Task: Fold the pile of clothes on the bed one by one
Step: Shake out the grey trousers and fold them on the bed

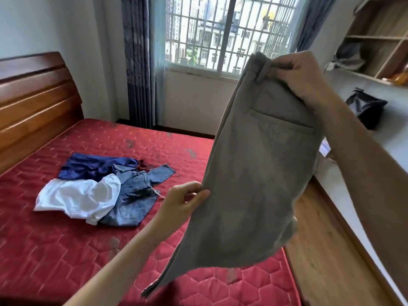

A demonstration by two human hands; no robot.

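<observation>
Above the bed (pixel 55 250), grey trousers (pixel 254 173) held up: right hand (pixel 302 78) gripping waistband, left hand (pixel 183 202) pinching side seam. Mid-bed, pile (pixel 99 188).

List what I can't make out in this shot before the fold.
- Trousers: lower legs blurred, head view; the far side faces away.
- Pile: jeans partly under the white top.
- Right hand: fingertips hidden behind the waistband.
- Shelf: cut off by the right edge.
</observation>
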